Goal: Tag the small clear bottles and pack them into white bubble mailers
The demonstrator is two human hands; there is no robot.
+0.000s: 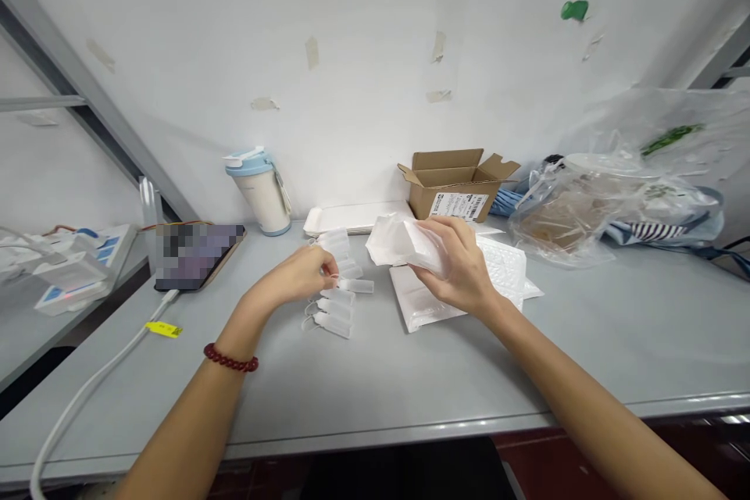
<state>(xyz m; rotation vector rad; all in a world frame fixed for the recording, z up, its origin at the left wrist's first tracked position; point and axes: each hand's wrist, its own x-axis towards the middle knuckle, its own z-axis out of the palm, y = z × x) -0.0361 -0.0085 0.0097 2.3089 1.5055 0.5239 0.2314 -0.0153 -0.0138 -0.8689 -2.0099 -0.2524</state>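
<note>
Pinching a tube, gripping an envelope

Left hand pinches the clear tube by its end, within a row of similar tubes on the worktop; right hand grasps the white envelope above other envelopes.

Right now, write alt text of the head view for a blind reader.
The left grip pinches a small translucent piece beside similar pieces on a gray desk; the right grip holds a white packet. An open cardboard box stands behind.

1 tumbler, 1 carton, perhaps 8 tubes show.
</note>
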